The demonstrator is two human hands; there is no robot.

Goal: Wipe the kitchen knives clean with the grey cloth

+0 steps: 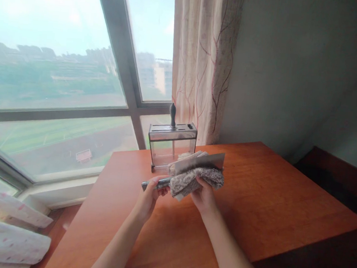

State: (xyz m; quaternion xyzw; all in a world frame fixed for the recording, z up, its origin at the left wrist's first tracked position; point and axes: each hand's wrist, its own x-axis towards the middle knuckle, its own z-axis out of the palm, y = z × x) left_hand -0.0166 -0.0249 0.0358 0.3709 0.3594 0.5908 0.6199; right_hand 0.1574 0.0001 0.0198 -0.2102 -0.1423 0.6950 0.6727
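My left hand (152, 192) is closed round the dark handle of a kitchen cleaver (199, 162), whose broad metal blade points to the right. A fluffy grey-brown cloth (190, 180) is folded about the blade's lower edge, and part of it shows behind the blade too. My right hand (203, 192) grips this cloth from below, thumb on top, pressing it against the cleaver. Both hands are above the table. Behind the cleaver stands a clear-sided knife block (172, 133) with a metal top; one dark knife handle (173, 114) sticks up out of it.
The reddish-brown wooden table (253, 207) spreads under my hands. A large window (61, 78) is on the left, with a patterned curtain (206, 61) beside it at the back. Another curtain (6, 244) hangs at lower left. A grey wall (284, 68) rises at right.
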